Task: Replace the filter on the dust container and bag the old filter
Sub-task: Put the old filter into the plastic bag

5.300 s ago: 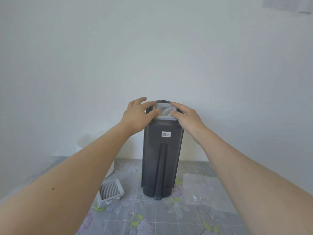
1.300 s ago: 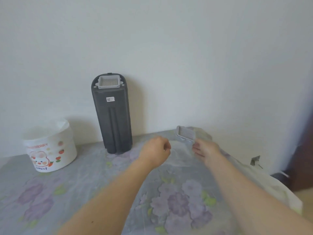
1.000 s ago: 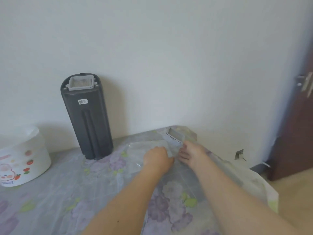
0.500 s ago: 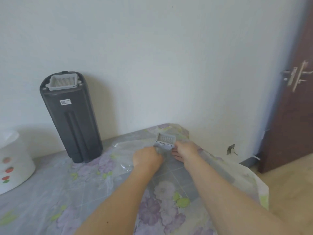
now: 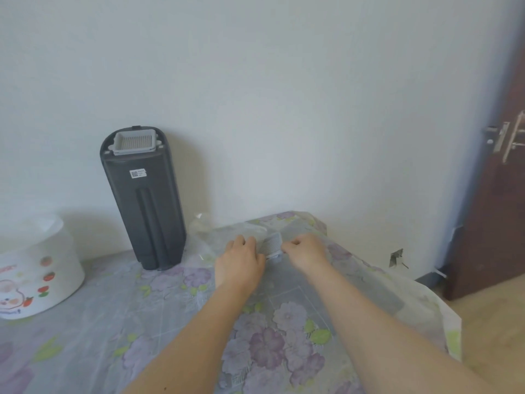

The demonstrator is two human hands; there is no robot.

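Note:
The dark grey dust container (image 5: 147, 206) stands upright by the wall, with a white pleated filter (image 5: 135, 142) seated in its top. To its right a clear plastic bag (image 5: 227, 233) lies on the flowered tablecloth. The old filter (image 5: 272, 245), small and grey-white, sits tilted at the bag's near end, between my two hands. My left hand (image 5: 241, 263) is closed on the bag's edge just left of the filter. My right hand (image 5: 305, 251) pinches the filter's right side. Whether the filter is fully inside the bag I cannot tell.
A white bucket with cartoon strawberries (image 5: 34, 271) stands at the far left of the table (image 5: 113, 322). The table's right edge drops off near my right arm. A brown door with a metal handle (image 5: 508, 137) is at the far right.
My hands have drawn closer together and the old filter has come down lower between them, against the bag. My view has swung slightly back to the left.

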